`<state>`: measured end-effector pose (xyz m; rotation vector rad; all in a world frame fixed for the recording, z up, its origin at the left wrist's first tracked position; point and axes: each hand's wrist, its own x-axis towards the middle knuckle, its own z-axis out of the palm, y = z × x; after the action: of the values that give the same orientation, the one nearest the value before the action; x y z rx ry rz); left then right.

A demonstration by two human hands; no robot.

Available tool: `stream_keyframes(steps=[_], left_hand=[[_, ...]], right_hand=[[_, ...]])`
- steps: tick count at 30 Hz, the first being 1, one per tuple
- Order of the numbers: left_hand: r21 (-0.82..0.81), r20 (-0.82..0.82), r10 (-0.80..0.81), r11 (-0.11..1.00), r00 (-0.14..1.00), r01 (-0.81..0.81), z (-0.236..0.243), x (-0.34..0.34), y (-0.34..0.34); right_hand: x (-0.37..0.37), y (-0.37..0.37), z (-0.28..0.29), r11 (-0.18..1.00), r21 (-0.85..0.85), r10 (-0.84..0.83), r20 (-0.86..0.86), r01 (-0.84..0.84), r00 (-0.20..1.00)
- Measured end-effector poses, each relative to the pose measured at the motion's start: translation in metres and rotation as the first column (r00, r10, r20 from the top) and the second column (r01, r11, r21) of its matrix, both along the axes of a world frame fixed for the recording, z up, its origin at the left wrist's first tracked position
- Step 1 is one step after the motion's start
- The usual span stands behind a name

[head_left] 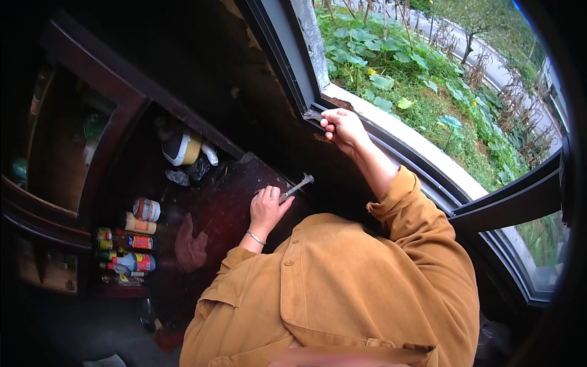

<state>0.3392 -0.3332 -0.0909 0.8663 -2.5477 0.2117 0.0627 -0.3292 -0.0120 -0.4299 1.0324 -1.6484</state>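
My right hand (pixel 343 129) is raised to the lower corner of the window frame (pixel 391 147). Its fingers pinch a small greyish piece with a frayed, bristly tip (pixel 312 114), which touches the frame's dark track; the rest is hidden in the grip. Lower down, my left hand (pixel 267 213), with a bracelet at the wrist, is at the edge of a dark red cabinet top (pixel 235 189). Between its thumb and fingers is a thin grey stick with a frayed end (pixel 298 185), pointing up toward the window wall.
A crumpled reddish cloth (pixel 191 243) lies on the cabinet top. Several bottles and jars (pixel 137 241) stand along its left side. A white and tan container (pixel 182 148) and plastic bags (pixel 197 170) sit at the back. Green plants (pixel 416 79) grow outside the open window.
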Motion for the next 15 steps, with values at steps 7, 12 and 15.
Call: stream_keyframes(steps=[7,12,15], left_hand=[[0.0,-0.004,-0.005,1.0,1.0,0.005,0.0,-0.001,0.0],[0.002,0.0,-0.005,1.0,1.0,0.005,0.001,-0.001,0.0],[0.008,0.002,0.002,1.0,1.0,-0.002,0.0,0.0,0.001]], right_hand=[[0.001,0.005,0.003,1.0,-0.013,0.005,-0.018,-0.005,1.0],[-0.003,0.004,0.004,1.0,0.017,0.018,-0.066,-0.017,0.998],[-0.006,0.002,0.012,0.997,0.054,0.055,-0.115,-0.049,0.992]])
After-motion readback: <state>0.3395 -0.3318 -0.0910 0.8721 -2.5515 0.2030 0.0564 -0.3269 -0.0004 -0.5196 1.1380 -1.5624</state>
